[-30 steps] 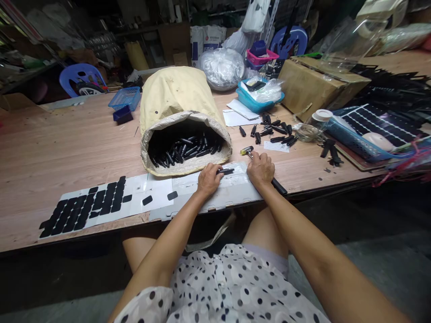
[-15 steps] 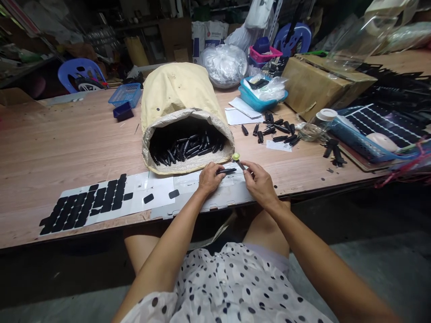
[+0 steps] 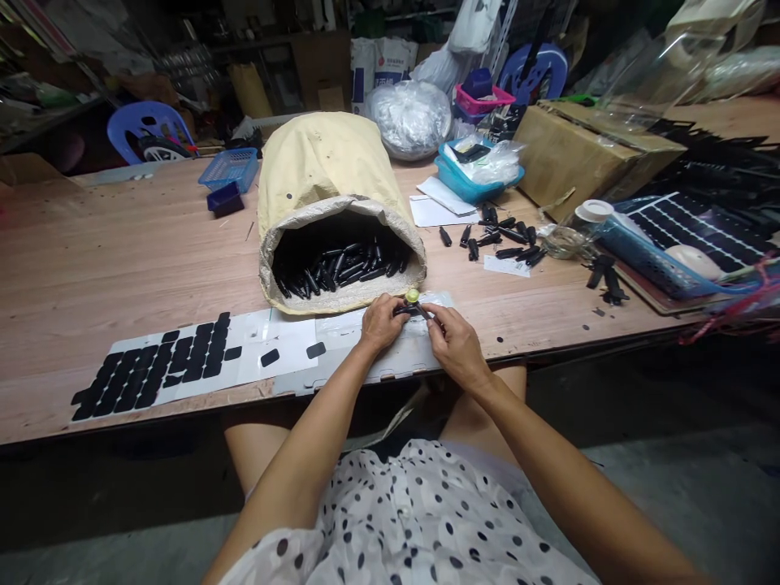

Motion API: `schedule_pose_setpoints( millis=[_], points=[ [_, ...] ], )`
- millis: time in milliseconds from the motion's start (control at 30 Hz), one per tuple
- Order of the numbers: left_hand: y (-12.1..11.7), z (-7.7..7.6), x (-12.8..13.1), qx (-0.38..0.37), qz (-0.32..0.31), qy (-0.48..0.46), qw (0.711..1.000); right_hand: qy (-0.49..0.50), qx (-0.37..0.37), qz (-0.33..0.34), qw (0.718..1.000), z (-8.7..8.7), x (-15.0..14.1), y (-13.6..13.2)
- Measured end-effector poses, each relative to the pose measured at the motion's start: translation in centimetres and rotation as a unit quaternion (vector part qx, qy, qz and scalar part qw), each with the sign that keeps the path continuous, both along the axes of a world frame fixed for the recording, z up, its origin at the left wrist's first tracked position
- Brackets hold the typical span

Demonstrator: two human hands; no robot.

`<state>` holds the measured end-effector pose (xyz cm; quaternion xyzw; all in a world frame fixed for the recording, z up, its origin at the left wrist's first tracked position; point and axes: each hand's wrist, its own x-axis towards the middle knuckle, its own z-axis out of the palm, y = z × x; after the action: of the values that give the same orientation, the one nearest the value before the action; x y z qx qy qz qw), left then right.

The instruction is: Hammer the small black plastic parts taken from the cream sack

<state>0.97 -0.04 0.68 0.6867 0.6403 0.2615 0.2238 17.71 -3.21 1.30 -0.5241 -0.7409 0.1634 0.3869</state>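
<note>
Two bare hands at work just in front of the cream sack (image 3: 326, 158), which lies with its mouth toward the person. Left hand (image 3: 382, 322), just below the sack's mouth rim, pinches a slim black piece (image 3: 400, 310) down on the pale board (image 3: 359, 363). Right hand (image 3: 456, 341), right of that and also in front of the sack, grips a small hammer (image 3: 413, 296) by the handle; its yellowish head sits over the piece, close to the left fingertips. Contact between head and piece: can't tell.

Main risk, my read: a blow off line hits the left fingers, since head and fingertips are so close. Second: piece rolls or skids if the pinch slackens, as it looks narrow and the board smooth. Third: backswing clips the sack rim, being so near, and loose black parts (image 3: 347, 266) inside the mouth could spill out. Vibration might also shift the black pads (image 3: 268, 357) on the white sheet (image 3: 244, 345), left of the sack. Loose pile (image 3: 512, 234) right of the sack looks out of reach of a stray swing.
</note>
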Motion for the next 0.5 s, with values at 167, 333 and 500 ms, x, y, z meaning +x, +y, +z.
schedule_pose_setpoints(
  millis=[167, 333, 500],
  points=[
    [0.0, 0.3, 0.2, -0.016, 0.004, -0.001, 1.0, -0.012, -0.022, 0.001, 1.0, -0.2, 0.0, 0.4],
    [-0.1, 0.7, 0.3, -0.021, 0.004, 0.003, 1.0, -0.072, -0.016, -0.121, 0.99, 0.8, 1.9, 3.4],
    [-0.2, 0.7, 0.4, -0.011, 0.01, 0.019, 1.0, -0.18, -0.086, -0.233, 0.952, 0.1, 3.2, 7.2]
  ],
)
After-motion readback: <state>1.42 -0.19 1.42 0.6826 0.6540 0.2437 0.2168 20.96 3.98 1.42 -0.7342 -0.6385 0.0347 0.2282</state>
